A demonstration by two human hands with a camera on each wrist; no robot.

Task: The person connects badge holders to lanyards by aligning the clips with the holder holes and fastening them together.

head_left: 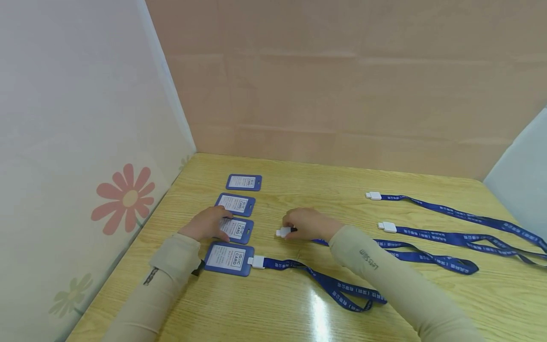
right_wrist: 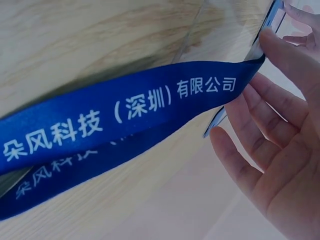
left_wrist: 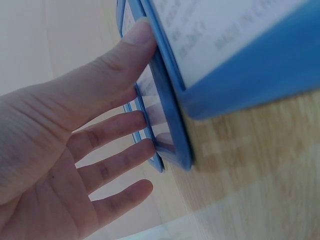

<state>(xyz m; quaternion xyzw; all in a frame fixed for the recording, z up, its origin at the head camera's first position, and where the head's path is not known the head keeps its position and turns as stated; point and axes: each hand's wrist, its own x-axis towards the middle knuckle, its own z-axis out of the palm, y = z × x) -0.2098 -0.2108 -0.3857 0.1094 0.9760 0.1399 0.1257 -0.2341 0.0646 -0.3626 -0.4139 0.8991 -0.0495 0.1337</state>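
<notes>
Beige sleeves [head_left: 397,280] stretched over a wood-grain worktop [head_left: 307,185], dark lettering on the right one. Closest in a column of four blue card holders, the nearest holder [head_left: 229,258] was joined by a white buckle [head_left: 258,261] to a blue lanyard [head_left: 329,283] trailing right. Just beyond, the person's left hand [head_left: 206,223] lay over the left end of the second holder [head_left: 239,231], with a third holder [head_left: 237,204] and a fourth holder [head_left: 244,182] farther back. The right hand [head_left: 309,224] pinched a white clip [head_left: 282,232] between thumb and forefinger, to the right of the second holder and apart from it; the blue strap [head_left: 427,256] ran beneath the forearm. Two more lanyards with white ends lay at far right, beyond that arm.

Seen from the left wrist, the thumb rested at a holder's blue rim while the other fingers were nearly straight and parted; how firmly they held, I could not tell.

At the right wrist, the strap, printed with white characters, rose to the thumb; the remaining fingers were spread and gently bent, and the clip was mostly hidden.
</notes>
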